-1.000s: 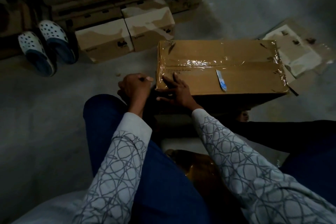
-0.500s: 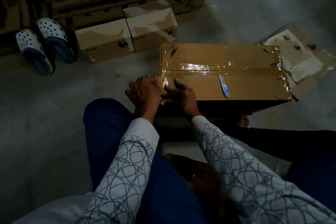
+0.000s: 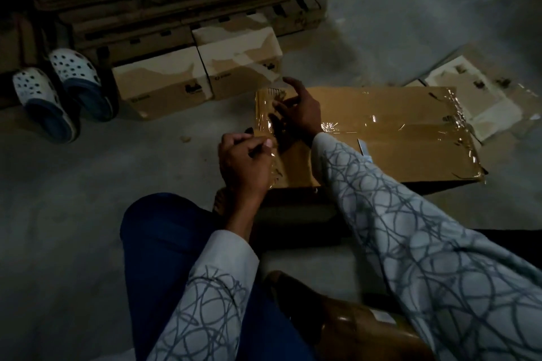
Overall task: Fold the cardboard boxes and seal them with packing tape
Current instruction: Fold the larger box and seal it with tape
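Left hand [image 3: 245, 163] pinches a crinkly clear tape strip [image 3: 275, 168]. Right hand [image 3: 300, 111], fingers spread, lies over the glossy-taped flat brown cardboard box [image 3: 396, 138] beneath it.

The grey concrete floor [image 3: 73, 199] lies open left of the taped brown cardboard box [image 3: 396, 138], a wide stretch between the blue-trousered knee [image 3: 164, 243] and the white-and-blue perforated clogs [image 3: 44, 102]. Behind the box, only a narrow strip of floor parts its far left corner from two small tan cardboard cartons [image 3: 164, 82], backed by a dark wooden pallet stack [image 3: 176, 17]. Flattened pale cardboard sheets [image 3: 475, 97] crowd the far right corner, with open floor beyond them. The right hand [image 3: 296, 111], fingers spread, and the left hand [image 3: 243, 161], pinching clear packing tape [image 3: 273, 155], occupy the box's left end. The right half of its top is uncovered.
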A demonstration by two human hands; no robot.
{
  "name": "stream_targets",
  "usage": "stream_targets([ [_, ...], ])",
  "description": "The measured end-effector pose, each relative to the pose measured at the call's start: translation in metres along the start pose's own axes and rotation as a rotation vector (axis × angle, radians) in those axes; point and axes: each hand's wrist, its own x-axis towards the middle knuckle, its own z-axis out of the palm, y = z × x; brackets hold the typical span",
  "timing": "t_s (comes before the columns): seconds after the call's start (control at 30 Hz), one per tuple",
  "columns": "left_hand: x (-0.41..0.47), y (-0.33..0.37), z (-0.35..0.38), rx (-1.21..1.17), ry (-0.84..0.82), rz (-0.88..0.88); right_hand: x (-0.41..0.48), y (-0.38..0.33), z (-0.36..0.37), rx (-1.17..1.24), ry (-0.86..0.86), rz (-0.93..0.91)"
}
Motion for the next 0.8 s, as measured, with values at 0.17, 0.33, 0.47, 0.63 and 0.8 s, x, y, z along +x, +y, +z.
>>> stream_targets([
  [0.17,0.005,0.003,0.012,-0.561,-0.252,-0.4,0.012,0.008,0.011,0.235,0.154,0.086],
  [0.33,0.009,-0.001,0.022,-0.782,-0.306,-0.662,0.012,0.032,0.019,0.755,0.337,0.258],
  [0.47,0.009,-0.002,0.025,-0.795,-0.308,-0.678,0.02,0.029,0.018,0.924,0.38,0.324],
  [0.63,0.005,-0.001,0.024,-0.773,-0.328,-0.669,0.03,0.028,0.012,0.754,0.278,0.252],
  [0.8,0.004,0.0,0.023,-0.769,-0.327,-0.637,0.04,0.027,0.012,0.192,0.284,0.115],
])
